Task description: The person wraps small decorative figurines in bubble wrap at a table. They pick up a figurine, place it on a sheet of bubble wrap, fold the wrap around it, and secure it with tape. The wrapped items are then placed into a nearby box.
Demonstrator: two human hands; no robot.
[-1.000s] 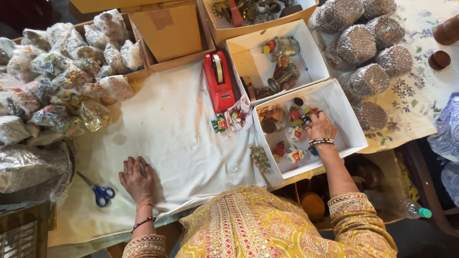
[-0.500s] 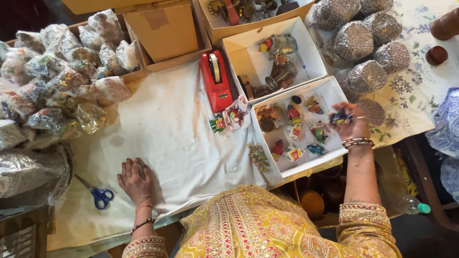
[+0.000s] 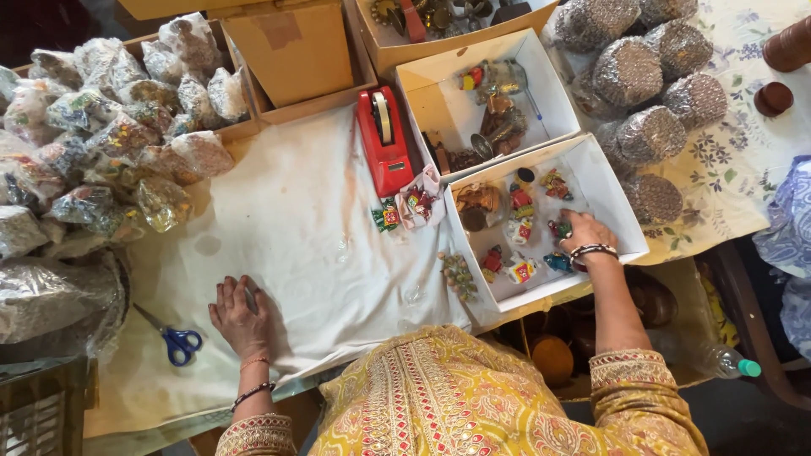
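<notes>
Head view looks straight down on a desk (image 3: 287,228) under a stained white cloth. Right hand (image 3: 585,236) reaches into the nearer white box (image 3: 621,198), fingers curled down over a small colourful trinket (image 3: 559,228); whether it pinches it I cannot tell, since the fingertips are hidden. More small red and multicoloured trinkets lie scattered in that box, too small to make out. Left hand (image 3: 241,314) lies flat on the cloth, fingers spread, holding nothing, near blue-handled scissors (image 3: 173,338). A red tape dispenser (image 3: 383,139) stands just beside the boxes. A second white box (image 3: 439,110) behind holds metal bits, hard to identify. Clear-wrapped bundles (image 3: 101,143) pile at the left, partly cut off by the edge. Bubble-wrapped round packages (image 3: 646,76) crowd the upper right on a flowered cloth.
</notes>
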